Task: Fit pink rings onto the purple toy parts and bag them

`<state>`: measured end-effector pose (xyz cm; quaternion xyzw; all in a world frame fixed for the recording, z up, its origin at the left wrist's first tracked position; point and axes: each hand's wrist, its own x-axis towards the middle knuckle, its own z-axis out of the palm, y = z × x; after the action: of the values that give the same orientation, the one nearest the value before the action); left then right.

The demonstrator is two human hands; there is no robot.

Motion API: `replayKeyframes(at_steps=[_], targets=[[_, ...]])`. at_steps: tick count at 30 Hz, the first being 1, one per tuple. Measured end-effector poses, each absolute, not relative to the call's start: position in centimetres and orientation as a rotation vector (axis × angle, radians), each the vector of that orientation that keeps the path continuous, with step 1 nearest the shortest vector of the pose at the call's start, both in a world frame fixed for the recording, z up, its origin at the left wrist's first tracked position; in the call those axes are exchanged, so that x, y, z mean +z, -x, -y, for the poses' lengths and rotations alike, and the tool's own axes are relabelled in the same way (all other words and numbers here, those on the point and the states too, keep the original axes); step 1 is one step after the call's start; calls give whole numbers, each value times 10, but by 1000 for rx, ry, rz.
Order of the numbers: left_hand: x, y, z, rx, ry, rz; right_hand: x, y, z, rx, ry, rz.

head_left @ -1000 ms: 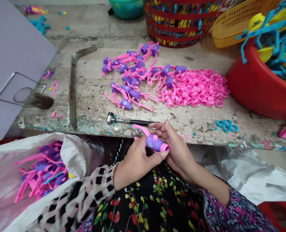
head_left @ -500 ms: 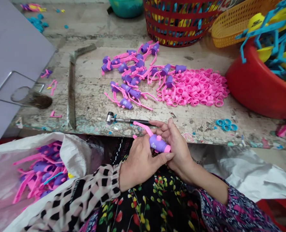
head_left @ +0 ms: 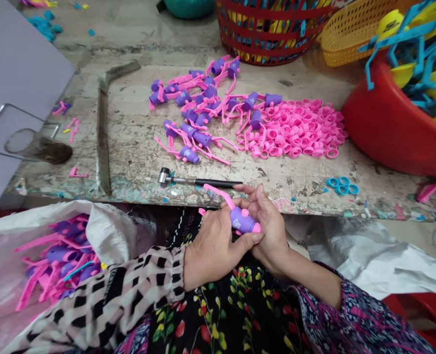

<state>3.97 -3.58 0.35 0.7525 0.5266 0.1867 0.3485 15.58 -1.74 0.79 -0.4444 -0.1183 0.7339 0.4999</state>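
Note:
A purple cup-shaped piece point(head_left: 243, 220) with pink arms and a pink end is between my hands, above my lap. My left hand point(head_left: 214, 243) is wrapped round it, the thumb by its pink end. My right hand point(head_left: 267, 226) supports it from the right, palm up, fingers loosely curled behind it. Just beyond my fingers a small hammer point(head_left: 199, 181) with a black handle lies along the table's front edge. Similar purple and pink pieces point(head_left: 203, 139) are heaped farther back, beside a pile of pink rings point(head_left: 299, 129).
A red basin point(head_left: 391, 128) stands at the right, near several blue rings point(head_left: 342, 186). Behind are a red basket point(head_left: 273, 34) and a yellow basket point(head_left: 354, 37). A bent metal bar point(head_left: 102, 132) lies left, above a white sack point(head_left: 109, 228) of pieces.
The view has shifted slightly, so the table's contents appear a little farther left and higher. The purple piece has turned a little between my hands, which keep nearly the same pose.

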Motion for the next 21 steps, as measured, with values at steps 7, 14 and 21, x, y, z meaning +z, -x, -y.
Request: replayKeyframes(at_steps=[7, 14, 21], targets=[[3, -33, 31, 551, -1903, -1201, 4, -159, 10, 1790, 1031, 300], [6, -22, 28, 528, -1710, -1267, 0, -164, 7, 1913, 962, 230], [7, -23, 25, 441, -1864, -1421, 0, -162, 9, 1970, 908, 186]])
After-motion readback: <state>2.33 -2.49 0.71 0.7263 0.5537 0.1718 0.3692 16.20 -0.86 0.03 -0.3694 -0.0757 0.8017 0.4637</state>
